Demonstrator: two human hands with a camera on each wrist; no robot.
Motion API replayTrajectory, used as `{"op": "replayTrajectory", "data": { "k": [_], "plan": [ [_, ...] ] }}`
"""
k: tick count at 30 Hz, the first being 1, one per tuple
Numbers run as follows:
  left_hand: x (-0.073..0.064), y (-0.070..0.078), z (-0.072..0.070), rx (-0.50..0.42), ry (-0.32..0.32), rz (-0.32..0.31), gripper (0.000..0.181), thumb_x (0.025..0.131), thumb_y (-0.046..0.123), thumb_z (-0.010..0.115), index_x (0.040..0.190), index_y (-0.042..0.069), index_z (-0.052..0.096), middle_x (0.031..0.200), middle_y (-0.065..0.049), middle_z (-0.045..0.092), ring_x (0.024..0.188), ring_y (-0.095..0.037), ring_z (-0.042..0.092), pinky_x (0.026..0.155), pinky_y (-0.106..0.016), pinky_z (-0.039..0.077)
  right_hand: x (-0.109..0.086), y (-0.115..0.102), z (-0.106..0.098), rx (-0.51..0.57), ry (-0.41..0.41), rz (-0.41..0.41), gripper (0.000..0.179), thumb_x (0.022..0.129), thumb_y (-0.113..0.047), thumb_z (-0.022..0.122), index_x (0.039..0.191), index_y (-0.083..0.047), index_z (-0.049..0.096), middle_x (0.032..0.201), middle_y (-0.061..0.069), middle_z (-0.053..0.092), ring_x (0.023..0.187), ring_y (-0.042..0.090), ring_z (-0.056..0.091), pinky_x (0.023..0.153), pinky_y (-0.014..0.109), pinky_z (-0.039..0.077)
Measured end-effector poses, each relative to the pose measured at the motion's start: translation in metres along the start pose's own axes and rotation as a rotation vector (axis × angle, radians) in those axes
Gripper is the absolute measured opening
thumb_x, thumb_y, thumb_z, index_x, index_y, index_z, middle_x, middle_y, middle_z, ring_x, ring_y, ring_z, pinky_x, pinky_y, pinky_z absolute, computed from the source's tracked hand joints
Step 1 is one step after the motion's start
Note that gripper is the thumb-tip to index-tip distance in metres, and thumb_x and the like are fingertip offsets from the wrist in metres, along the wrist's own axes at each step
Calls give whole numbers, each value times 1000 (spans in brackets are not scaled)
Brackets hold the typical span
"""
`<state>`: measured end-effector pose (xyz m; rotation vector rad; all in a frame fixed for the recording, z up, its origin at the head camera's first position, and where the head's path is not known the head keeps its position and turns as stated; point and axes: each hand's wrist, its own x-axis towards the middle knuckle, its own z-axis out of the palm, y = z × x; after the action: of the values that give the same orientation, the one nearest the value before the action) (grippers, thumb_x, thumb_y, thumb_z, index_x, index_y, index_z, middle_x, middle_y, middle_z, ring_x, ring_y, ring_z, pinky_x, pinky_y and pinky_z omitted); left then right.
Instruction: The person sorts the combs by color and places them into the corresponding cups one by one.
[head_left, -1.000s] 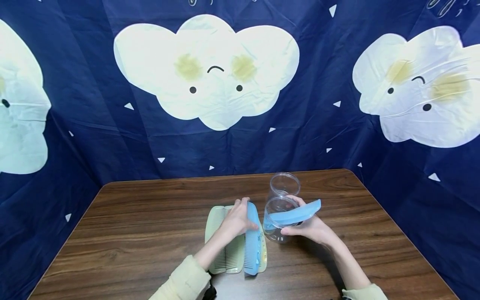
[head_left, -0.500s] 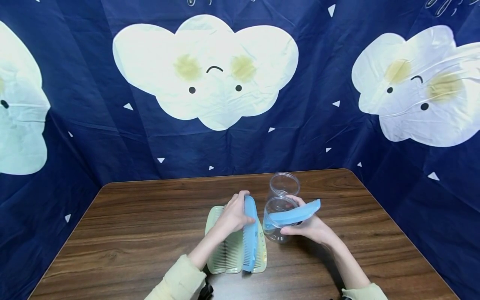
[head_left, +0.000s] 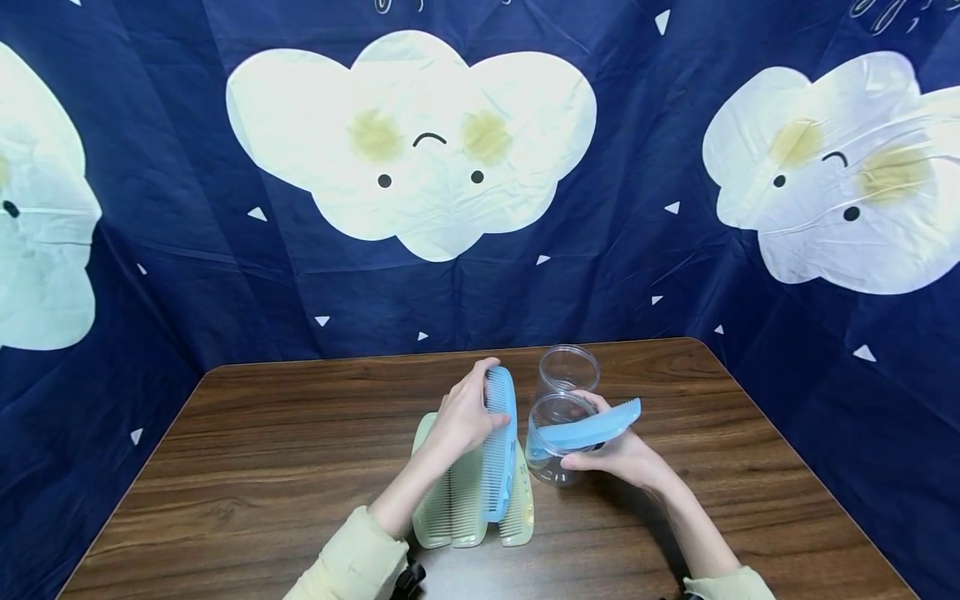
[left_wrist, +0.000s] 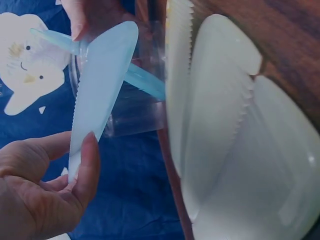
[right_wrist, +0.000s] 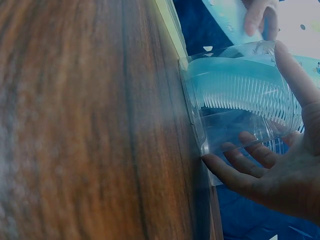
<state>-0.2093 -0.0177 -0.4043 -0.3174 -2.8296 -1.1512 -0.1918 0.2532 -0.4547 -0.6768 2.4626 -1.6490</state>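
My left hand (head_left: 467,421) pinches a blue comb (head_left: 501,458) near its far end, raised above several pale green combs (head_left: 468,508). In the left wrist view this comb (left_wrist: 102,75) hangs clear of the table, thumb and fingertips at one end. A clear plastic cup (head_left: 551,475) stands to the right, gripped by my right hand (head_left: 622,457) with the thumb in front and fingers behind. Another blue comb (head_left: 592,429) leans inside that cup, its upper end sticking out past the rim to the right. Through the cup wall, the right wrist view shows its teeth (right_wrist: 240,95).
A second clear cup (head_left: 567,362) stands directly behind the gripped one. The green combs lie side by side on the brown wooden table (head_left: 285,467), one with small yellow decorations. A dark blue cloth (head_left: 480,300) with white clouds hangs behind the table.
The left hand has lifted the blue comb off the green ones and moved it up and away from the body. The right hand, cup and leaning comb have stayed in place.
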Motion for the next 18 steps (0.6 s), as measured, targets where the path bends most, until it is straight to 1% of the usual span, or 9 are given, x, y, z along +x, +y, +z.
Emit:
{"op": "replayTrajectory", "data": {
  "k": [2, 5, 9, 11, 15, 18],
  "plan": [
    [1, 3, -2, 11, 23, 13, 85, 79, 15, 87, 152, 21, 43, 120, -9, 67, 105, -28, 66, 90, -47, 53, 0, 0, 0, 3, -1, -1, 97, 79, -14, 89, 155, -3, 30, 154, 33, 42, 142, 53, 41, 102, 14, 42],
    [1, 7, -4, 14, 54, 34, 85, 80, 15, 87, 152, 23, 42, 108, -3, 64, 89, -22, 63, 77, -39, 51, 0, 0, 0, 15, 2, 6, 97, 79, -13, 89, 155, -4, 30, 154, 33, 42, 141, 52, 42, 102, 15, 42],
    [0, 16, -9, -1, 84, 74, 85, 81, 14, 85, 153, 23, 41, 103, 1, 62, 76, -15, 57, 66, -31, 47, 0, -2, 0, 16, 10, 9, 96, 79, -11, 89, 155, -4, 31, 154, 31, 42, 137, 46, 47, 102, 16, 43],
    [0, 20, -11, -7, 99, 93, 85, 81, 14, 85, 154, 23, 40, 102, 2, 62, 72, -12, 55, 63, -29, 45, 0, -2, 0, 17, 10, 14, 97, 79, -11, 89, 155, -5, 31, 155, 30, 42, 135, 43, 48, 102, 16, 43],
    [-3, 26, -14, 4, 149, 146, 86, 83, 14, 85, 154, 25, 38, 103, 1, 62, 71, -9, 54, 61, -26, 45, 0, -2, 0, 23, -1, 26, 97, 79, -13, 89, 156, -6, 29, 156, 29, 41, 136, 38, 49, 102, 15, 42],
    [-4, 31, -16, 7, 197, 202, 84, 84, 13, 83, 154, 25, 38, 102, 1, 62, 71, -11, 53, 59, -25, 44, 0, -2, 1, 26, -1, 28, 97, 79, -13, 89, 156, -6, 30, 156, 29, 41, 136, 40, 49, 102, 17, 43]
  ]
}}
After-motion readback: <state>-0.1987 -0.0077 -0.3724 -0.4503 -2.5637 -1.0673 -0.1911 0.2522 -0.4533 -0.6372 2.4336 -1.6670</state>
